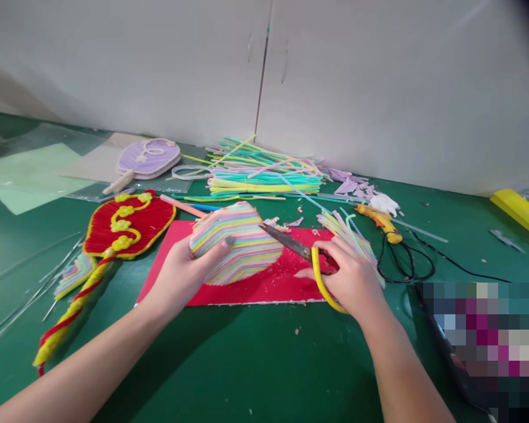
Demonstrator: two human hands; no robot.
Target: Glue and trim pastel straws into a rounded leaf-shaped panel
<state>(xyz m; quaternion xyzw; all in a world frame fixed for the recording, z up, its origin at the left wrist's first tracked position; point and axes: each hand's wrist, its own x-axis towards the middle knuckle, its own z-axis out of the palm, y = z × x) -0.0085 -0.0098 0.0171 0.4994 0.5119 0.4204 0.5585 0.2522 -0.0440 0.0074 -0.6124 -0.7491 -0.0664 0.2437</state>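
My left hand [183, 271] grips the near left edge of a pastel striped pad made of pipe cleaners [240, 244], thumb on top, holding it tilted over a red sheet [264, 282]. My right hand [350, 276] is closed on the yellow handles of a pair of scissors [300, 249]. The blades point left and meet the pad's right edge. Small trimmings lie on the red sheet around the pad.
A red and yellow fan [123, 226] lies to the left, a purple fan [147, 158] behind it. Loose pastel pipe cleaners [260, 170] are piled at the back. A yellow glue gun [381, 220] with black cord lies right, on the green table [255, 364].
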